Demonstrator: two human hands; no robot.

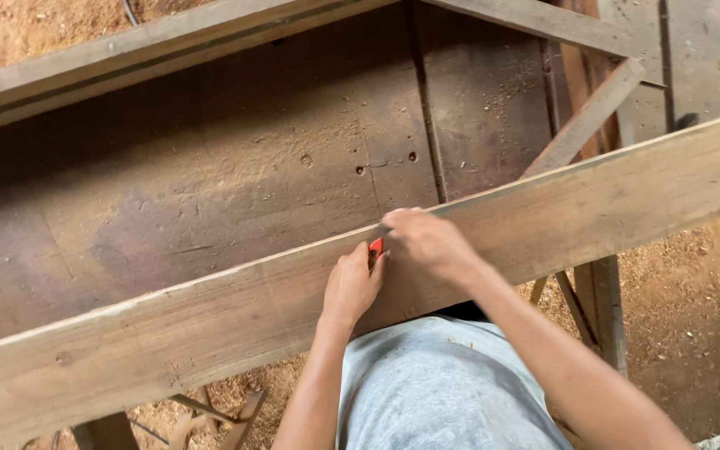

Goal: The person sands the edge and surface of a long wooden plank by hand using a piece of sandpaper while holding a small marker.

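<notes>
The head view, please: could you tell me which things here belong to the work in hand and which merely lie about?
In hand:
- long plank, under both hands
- small red object, between left hand and right hand

Lying about:
- dark workbench top
- diagonal wooden brace
- sawdust on the floor

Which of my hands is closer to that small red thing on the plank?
Left. The left hand touches the small red thing at its fingertips; the right hand rests just beside it on the plank.
</notes>
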